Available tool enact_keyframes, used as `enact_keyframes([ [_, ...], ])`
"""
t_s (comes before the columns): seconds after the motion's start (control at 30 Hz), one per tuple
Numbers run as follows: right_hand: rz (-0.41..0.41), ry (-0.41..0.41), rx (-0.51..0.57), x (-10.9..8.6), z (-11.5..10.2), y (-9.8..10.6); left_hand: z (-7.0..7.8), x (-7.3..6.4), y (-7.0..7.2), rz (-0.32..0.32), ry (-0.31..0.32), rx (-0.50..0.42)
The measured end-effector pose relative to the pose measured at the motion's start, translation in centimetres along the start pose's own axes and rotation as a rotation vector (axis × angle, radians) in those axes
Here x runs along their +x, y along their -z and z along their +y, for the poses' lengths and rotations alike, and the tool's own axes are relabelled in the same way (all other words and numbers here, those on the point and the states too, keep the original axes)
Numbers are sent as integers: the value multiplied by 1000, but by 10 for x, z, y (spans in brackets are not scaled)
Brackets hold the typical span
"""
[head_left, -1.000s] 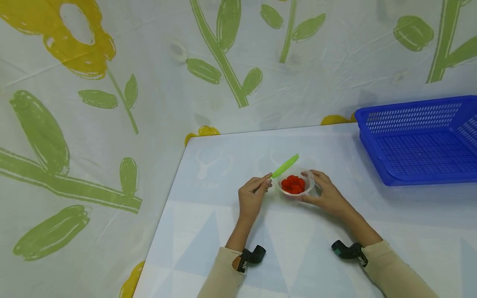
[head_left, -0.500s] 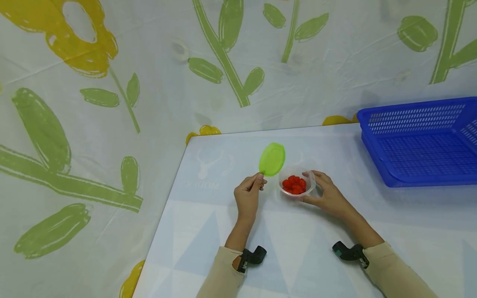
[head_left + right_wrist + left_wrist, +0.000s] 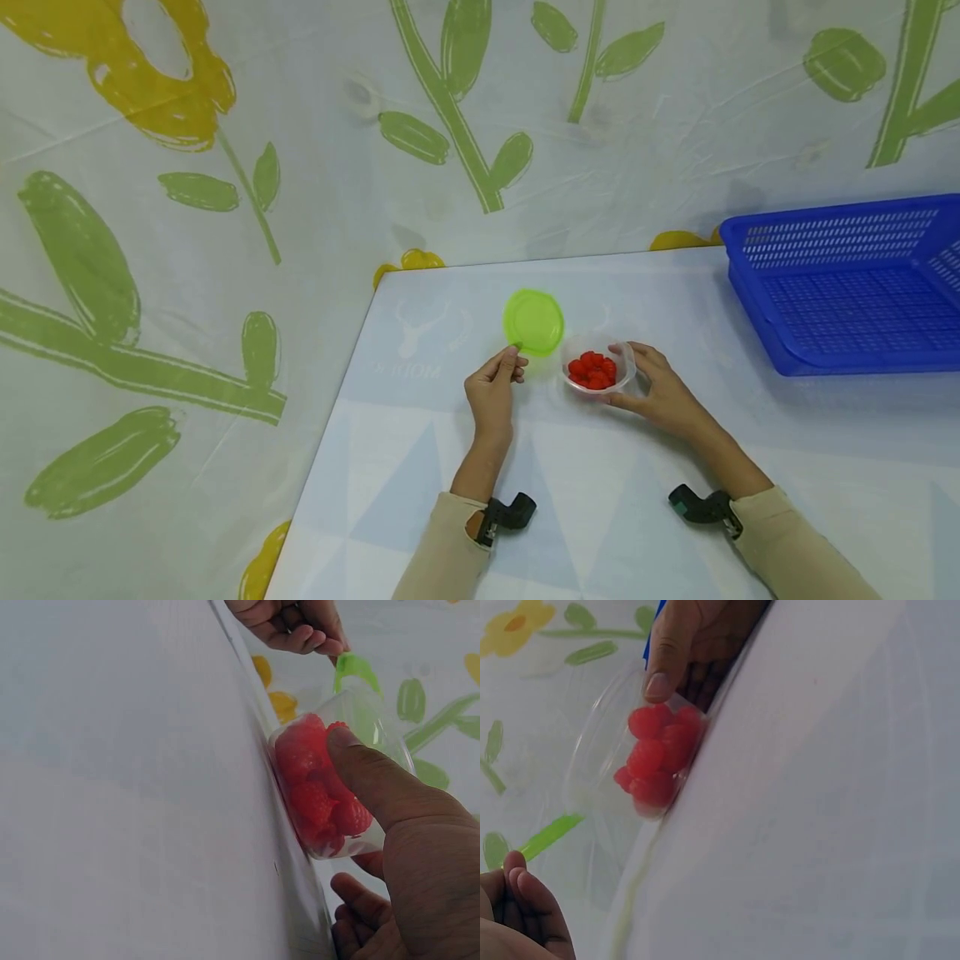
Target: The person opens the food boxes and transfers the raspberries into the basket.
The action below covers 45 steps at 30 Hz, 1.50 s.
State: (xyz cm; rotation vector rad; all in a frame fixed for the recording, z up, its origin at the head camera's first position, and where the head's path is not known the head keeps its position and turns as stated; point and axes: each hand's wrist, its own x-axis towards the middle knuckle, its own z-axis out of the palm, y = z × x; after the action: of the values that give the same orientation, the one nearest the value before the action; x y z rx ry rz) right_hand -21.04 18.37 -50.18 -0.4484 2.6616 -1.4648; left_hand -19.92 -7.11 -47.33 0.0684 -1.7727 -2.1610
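Note:
My left hand point(image 3: 491, 396) pinches the edge of a round, light green lid point(image 3: 533, 322) between thumb and fingers, held up left of a clear plastic container point(image 3: 626, 371). Inside that container lie several red raspberries point(image 3: 592, 370). My right hand point(image 3: 660, 392) grips the container from its right side, thumb on the near side and fingers round the far side. In the right wrist view the thumb point(image 3: 375, 776) presses along the clear wall, and the berries show through it. The container sits on the table with its top uncovered. The left wrist view shows the lid point(image 3: 547, 836) edge-on.
A blue perforated plastic basket point(image 3: 862, 308) stands at the table's back right. White cloth with a flower print point(image 3: 315, 150) hangs behind and left of the table point(image 3: 420, 433). Black wrist cameras point(image 3: 513, 512) sit on both cuffs.
The lid has moved left from above the container's left rim and turned from edge-on to face the head camera. My right hand and the container have stayed in place.

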Motion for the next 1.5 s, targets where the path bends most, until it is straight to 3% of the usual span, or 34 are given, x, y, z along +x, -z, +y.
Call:
enact_keyframes([
  [0.53, -10, -31, -28, 2, 0, 1, 1, 3, 2, 73, 106, 3],
  [0.8, 1, -27, -21, -1, 1, 8, -1, 4, -3, 57, 70, 69],
  [1.03, 6, 13, 26, 1, 2, 0, 2, 3, 4, 75, 53, 152],
  [1.27, 2, -7, 2, 2, 2, -1, -34, 15, 14, 118, -19, 284],
  [1.37, 4, -19, -5, 2, 2, 1, -34, 15, 15, 127, -40, 312],
  [1.5, 1, -24, 10, 1, 3, 1, -33, 14, 15, 137, -23, 316],
])
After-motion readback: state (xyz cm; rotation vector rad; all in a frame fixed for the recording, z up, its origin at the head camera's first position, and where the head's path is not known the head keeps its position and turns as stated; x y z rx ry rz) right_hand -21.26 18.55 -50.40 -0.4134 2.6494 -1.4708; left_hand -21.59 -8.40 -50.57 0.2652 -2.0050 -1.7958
